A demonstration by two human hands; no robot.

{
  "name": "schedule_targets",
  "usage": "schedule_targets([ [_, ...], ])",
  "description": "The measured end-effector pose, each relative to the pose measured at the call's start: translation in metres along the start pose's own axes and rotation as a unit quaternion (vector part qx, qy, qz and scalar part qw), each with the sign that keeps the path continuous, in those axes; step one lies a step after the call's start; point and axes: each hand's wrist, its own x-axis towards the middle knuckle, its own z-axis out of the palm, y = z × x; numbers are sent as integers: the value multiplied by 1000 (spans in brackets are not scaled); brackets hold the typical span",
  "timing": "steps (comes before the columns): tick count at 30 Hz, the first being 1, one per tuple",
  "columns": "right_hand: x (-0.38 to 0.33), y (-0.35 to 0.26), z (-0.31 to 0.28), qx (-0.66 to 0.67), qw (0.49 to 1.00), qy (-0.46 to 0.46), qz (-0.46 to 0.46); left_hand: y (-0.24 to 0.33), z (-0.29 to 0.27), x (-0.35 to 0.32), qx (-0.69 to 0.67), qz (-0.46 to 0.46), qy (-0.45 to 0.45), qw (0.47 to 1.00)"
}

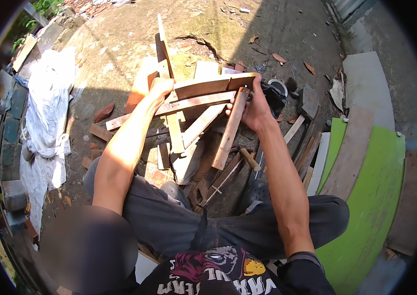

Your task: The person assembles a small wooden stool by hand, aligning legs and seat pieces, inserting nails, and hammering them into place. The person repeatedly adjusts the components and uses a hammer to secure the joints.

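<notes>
Underfoot: rough brown-grey concrete ground (292, 42)
Right side: plain grey wall (396, 61)
Light: sun falls at upper left, shade lies right

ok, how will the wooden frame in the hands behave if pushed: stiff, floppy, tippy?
Probably light for its size: the wooden frame is slim slats with open gaps. Each slat looks stiff, though pushing might twist it where slats meet at angles. Uneven protruding ends could make it tip.
</notes>
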Motion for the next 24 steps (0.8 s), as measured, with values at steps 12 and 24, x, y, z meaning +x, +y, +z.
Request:
schedule_targets([
  [12,5,-69,51,-87,970,-76,-213,197,-3,-35,-44,184,151,970],
  [24,103,-54,-10,-227,947,-158,-163,107,-5,55,-190,71,70,977],
])
